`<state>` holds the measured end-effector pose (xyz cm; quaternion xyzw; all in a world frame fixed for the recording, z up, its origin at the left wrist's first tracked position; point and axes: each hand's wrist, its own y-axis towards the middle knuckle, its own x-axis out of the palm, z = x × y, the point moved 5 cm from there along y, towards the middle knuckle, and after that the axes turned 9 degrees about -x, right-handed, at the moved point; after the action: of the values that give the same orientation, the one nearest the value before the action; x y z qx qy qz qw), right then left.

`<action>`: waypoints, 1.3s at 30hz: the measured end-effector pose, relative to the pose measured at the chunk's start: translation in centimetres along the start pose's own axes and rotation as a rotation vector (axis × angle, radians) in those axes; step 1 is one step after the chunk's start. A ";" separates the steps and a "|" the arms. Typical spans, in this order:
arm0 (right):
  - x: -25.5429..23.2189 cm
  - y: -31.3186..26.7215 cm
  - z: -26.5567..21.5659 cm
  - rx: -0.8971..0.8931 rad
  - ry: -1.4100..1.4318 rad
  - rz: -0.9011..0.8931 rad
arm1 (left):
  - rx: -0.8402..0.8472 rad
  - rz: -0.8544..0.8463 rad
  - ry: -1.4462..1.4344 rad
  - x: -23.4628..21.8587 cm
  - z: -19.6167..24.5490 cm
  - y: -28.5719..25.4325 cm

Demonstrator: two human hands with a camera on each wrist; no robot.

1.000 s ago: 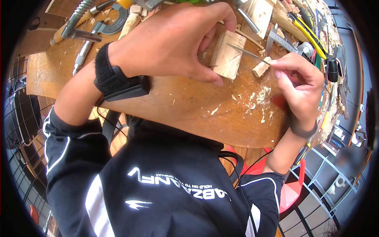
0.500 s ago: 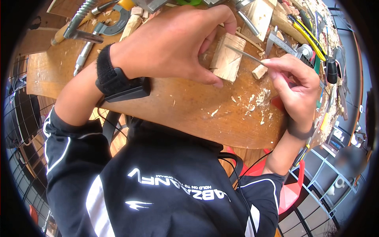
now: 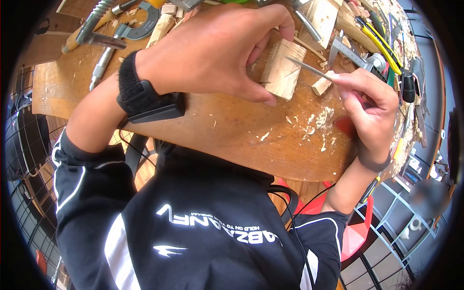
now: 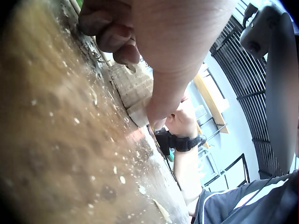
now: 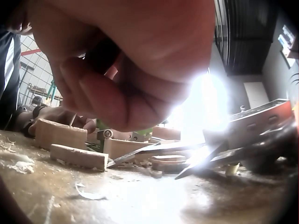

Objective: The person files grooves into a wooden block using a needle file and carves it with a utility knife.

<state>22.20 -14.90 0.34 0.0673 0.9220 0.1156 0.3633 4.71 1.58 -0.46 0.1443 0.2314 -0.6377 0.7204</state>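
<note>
A pale rectangular wood block [image 3: 281, 77] lies on the bench, its upper face scored with fine lines. The left hand [image 3: 208, 53] curves around its left side, thumb at the near corner and index finger by the far end; in the left wrist view the thumb rests against the block [image 4: 136, 88]. Between thumb and index finger the right hand [image 3: 369, 104] pinches a thin, pointed metal tool [image 3: 309, 67], whose tip is over the block's upper face. In the right wrist view the right hand's curled fingers [image 5: 107, 93] hide most of the tool.
Beside the block lies a small wood piece [image 3: 321, 86]. Behind are calipers [image 3: 348, 52], yellow-handled pliers [image 3: 382, 46] and a metal rod [image 3: 307, 25]. A micrometer [image 3: 137, 31] is at the back left. Shavings [image 3: 321, 118] litter the bench [image 3: 232, 130].
The right hand and tool shifted slightly left, then back right, the tip shifting over the block's face. The block appears a little further right in view; the left hand keeps its pose around it.
</note>
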 end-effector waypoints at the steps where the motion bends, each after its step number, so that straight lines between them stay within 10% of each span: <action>1: 0.0 0.0 0.0 -0.002 0.005 0.010 | -0.003 0.014 -0.003 0.1 -0.1 0.0; 14: 0.5 0.4 -0.5 -0.036 -0.011 -0.021 | 0.082 0.069 0.117 -0.4 0.3 0.8; 17: 0.2 0.3 -0.2 -0.047 -0.021 -0.037 | -0.261 0.158 -0.073 -1.3 0.9 0.9; 19: 0.0 0.1 0.0 -0.037 -0.034 -0.046 | 0.258 0.221 0.132 -0.6 1.0 -0.5; 39: -0.1 0.2 -0.5 -0.052 -0.048 -0.070 | 0.219 0.161 0.035 -0.6 0.6 -0.6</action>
<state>21.98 -14.78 0.83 0.0282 0.9115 0.1251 0.3908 4.14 1.66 0.41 0.2511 0.1605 -0.5968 0.7450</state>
